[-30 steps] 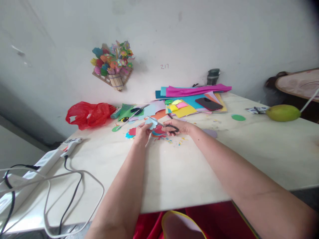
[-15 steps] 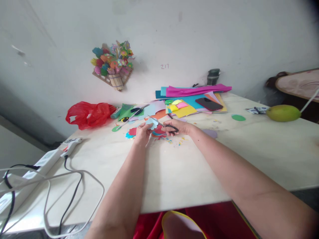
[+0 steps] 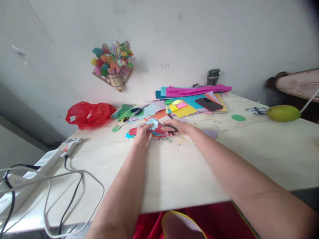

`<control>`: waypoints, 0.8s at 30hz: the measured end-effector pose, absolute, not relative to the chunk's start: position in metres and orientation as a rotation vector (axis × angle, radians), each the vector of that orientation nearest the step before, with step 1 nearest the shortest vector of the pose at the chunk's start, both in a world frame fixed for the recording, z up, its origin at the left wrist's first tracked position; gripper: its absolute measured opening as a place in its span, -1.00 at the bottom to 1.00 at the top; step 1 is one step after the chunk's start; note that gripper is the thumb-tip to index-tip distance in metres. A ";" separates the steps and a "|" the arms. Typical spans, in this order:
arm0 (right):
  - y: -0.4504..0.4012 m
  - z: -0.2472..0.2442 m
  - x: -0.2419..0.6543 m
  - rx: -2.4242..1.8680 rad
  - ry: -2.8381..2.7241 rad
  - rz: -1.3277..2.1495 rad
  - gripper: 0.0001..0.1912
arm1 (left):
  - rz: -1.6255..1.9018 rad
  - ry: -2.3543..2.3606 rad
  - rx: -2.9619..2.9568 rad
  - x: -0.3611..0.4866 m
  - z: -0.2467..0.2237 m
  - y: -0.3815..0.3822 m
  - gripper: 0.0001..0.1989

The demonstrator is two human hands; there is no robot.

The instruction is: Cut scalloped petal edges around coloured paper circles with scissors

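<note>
Pinched in my left hand is a light blue paper piece with a scalloped edge. My right hand is wrapped round the dark handles of a pair of scissors, and the blades reach up to the right edge of the paper. Below and left of my left hand lie a red paper shape and a blue scalloped shape. More red and coloured cutouts rest under both hands, partly hidden. Tiny paper scraps are scattered just in front.
A second pair of scissors lies behind, left of stacked coloured sheets with a phone on top. A red plastic bag sits at left, near a power strip with loose cables. At right are a green paper circle and a yellow-green fruit-shaped object.
Almost nothing differs. The blue paper and the scissors have shifted very slightly in my hands; everything else on the table stays in place.
</note>
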State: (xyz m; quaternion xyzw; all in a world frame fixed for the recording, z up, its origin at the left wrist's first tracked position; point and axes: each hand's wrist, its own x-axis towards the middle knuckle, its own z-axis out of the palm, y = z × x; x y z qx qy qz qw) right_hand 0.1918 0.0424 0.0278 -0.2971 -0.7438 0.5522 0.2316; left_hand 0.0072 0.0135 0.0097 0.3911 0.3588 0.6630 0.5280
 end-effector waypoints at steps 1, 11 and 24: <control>0.042 0.028 0.192 -0.821 -2.038 1.520 -0.70 | 1.578 0.859 0.932 0.007 0.010 0.013 -0.80; 0.043 0.027 0.188 -0.865 -2.006 1.468 -0.72 | 1.502 0.850 0.908 0.008 0.010 0.011 -0.78; 0.044 0.024 0.187 -0.846 -1.961 1.468 -0.74 | 1.434 0.886 0.969 0.007 0.008 0.010 -0.82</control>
